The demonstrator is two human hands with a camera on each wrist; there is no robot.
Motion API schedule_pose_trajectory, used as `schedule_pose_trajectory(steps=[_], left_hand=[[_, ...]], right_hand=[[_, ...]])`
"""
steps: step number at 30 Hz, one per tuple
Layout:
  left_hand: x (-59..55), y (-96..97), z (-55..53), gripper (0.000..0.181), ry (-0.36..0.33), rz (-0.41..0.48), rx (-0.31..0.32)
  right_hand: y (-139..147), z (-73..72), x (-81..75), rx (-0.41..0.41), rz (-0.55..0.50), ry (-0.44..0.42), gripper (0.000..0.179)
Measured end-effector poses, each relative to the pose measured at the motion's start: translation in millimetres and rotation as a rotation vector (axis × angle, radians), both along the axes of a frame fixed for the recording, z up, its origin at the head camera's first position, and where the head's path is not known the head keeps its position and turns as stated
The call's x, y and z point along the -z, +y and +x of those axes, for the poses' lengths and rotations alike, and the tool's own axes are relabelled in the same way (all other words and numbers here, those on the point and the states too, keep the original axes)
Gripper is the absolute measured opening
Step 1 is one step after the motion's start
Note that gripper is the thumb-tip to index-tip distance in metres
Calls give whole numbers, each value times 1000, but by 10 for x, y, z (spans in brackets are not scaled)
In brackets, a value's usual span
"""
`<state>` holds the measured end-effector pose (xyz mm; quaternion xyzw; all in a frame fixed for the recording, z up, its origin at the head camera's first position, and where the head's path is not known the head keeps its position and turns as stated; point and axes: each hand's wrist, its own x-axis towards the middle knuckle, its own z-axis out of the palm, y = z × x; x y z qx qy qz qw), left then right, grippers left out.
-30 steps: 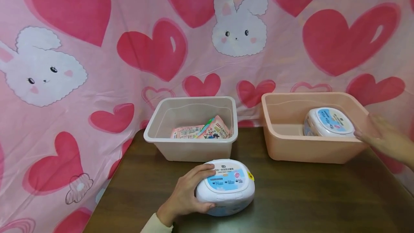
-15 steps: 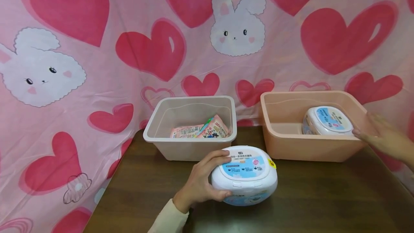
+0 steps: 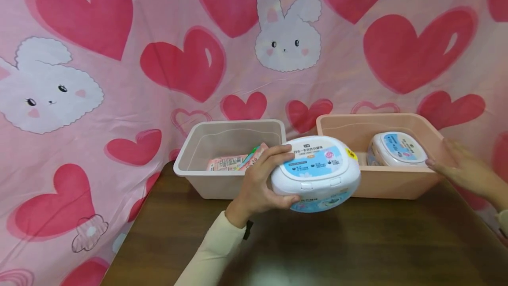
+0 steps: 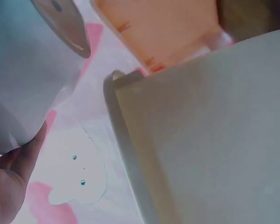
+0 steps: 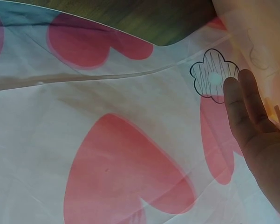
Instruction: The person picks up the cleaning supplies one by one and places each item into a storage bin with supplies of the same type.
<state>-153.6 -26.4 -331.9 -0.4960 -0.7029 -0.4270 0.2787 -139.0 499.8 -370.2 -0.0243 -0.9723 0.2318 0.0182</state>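
Note:
My left hand [image 3: 259, 184] grips a white oval laundry pod tub [image 3: 317, 175] from its left side, fingers on the lid and thumb at the front. The tub is held up off the table, slightly tilted, overlapping both bins in the head view. In the left wrist view its pale side [image 4: 28, 74] fills the upper left. My right hand [image 3: 466, 169] lies with extended fingers against the right end of the peach bin [image 3: 389, 184]. A second matching tub [image 3: 398, 149] sits inside that bin. The right wrist view shows those straight fingers [image 5: 240, 109] beside the bin wall.
A beige-grey bin [image 3: 214, 184] stands left of the peach one, with pink packets [image 3: 228, 162] inside. Both are on a dark wooden table [image 3: 357, 242]. Behind hangs a pink cloth [image 3: 238, 74] printed with hearts and rabbits.
My left hand has lifted the laundry pod tub off the table and carried it up and rightward, toward the peach bin. The right hand stays at the peach bin's right end.

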Motion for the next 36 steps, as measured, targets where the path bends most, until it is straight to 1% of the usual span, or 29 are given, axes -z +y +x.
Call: schedule_pose_trajectory(steps=[3,5,6,8,12,14,16,19,21,23,25,28,30,32,33,36], left_hand=[[-94,139,-161,73,-17,27,-38],[-128,235,-256,75,-42,33,-66],[-138,288,-301,75,-60,33,-68],[-142,399,-378,75,-92,12,-85],[-125,612,-485,74,-157,-38,-123],[-132,705,-517,75,-168,-85,-170],[-175,794,-533,76,-175,-147,-224],[-278,946,-553,77,-167,-293,-299],[-346,1065,-568,80,-159,-390,-331],[-390,1197,-594,85,-135,-484,-357],[-408,1333,-616,90,-107,-555,-388],[-391,1533,-645,91,2,-627,-458],[-345,1652,-656,89,53,-651,-501],[-277,1744,-659,86,54,-651,-523],[-236,1777,-661,86,40,-654,-533],[-116,1821,-671,86,-43,-653,-559]], right_hand=[[-11,2,-8,12,-4,-4,104],[-27,-3,6,16,-9,-5,104],[-34,-5,13,19,-11,-6,104],[-46,-9,20,25,-13,-9,105],[-57,-16,20,42,-16,-14,106],[-61,-15,18,48,-19,-15,107],[-58,-2,18,47,-16,-11,107],[-44,32,28,34,-12,2,104],[-31,55,31,33,-10,13,102],[-13,75,24,35,-12,21,101],[-4,87,20,51,-22,22,102],[-23,75,32,72,-50,14,106],[-49,57,60,75,-70,5,108],[-79,40,85,60,-72,6,107],[-95,30,96,47,-67,8,107],[-135,18,101,5,-69,-7,105]])
